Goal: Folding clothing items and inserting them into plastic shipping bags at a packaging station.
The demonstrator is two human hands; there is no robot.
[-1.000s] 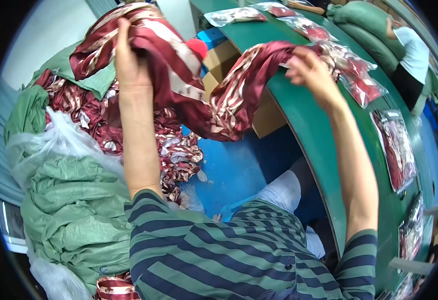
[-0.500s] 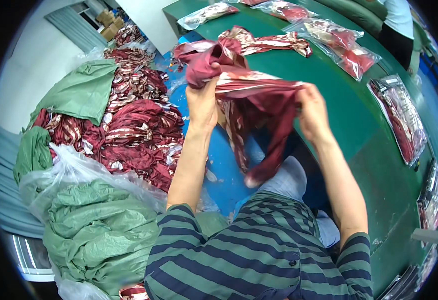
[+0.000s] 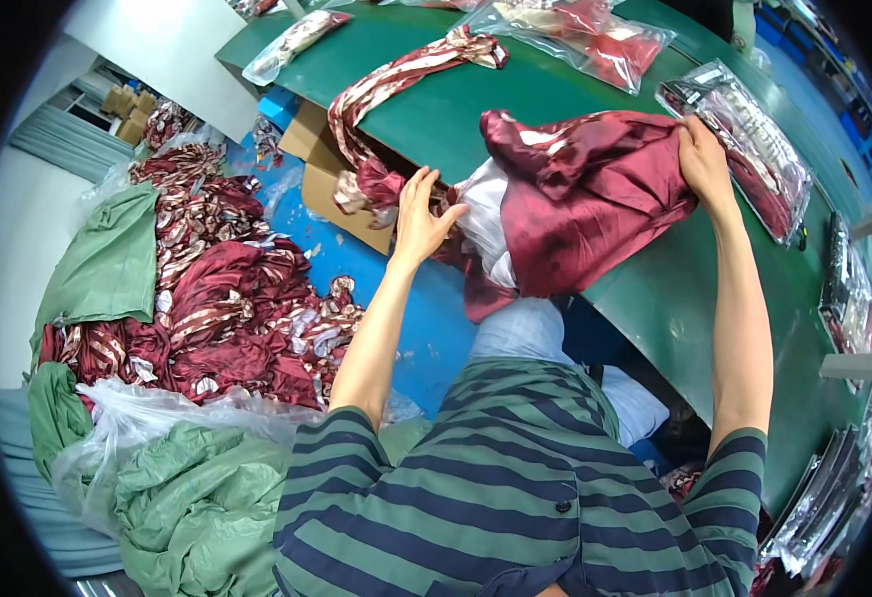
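Note:
A dark red satin garment (image 3: 605, 209) with darker blotches is spread between my hands, partly over the table edge and partly above my lap. White fabric (image 3: 489, 224) shows at its left end. My right hand (image 3: 705, 169) pinches the garment's right edge above the table. At the white end, my left hand (image 3: 420, 219) has its fingers stretched out and its thumb apart, with nothing gripped. Beyond it, a red-and-cream striped cloth strip (image 3: 406, 85) lies on the table, its bunched end drooping over the edge near my left fingers.
The green table (image 3: 670, 308) curves along my right, bearing clear bags of folded garments (image 3: 750, 154). An opened cardboard box (image 3: 331, 189) stands beside its edge. On the blue floor (image 3: 406, 338) at left lie a large heap of red-and-cream garments (image 3: 217, 308) and green sacks (image 3: 197, 488).
The red garment has moved rightward and now hangs spread out rather than bunched. My left hand has let go of it. The view has shifted, bringing the cardboard box into sight.

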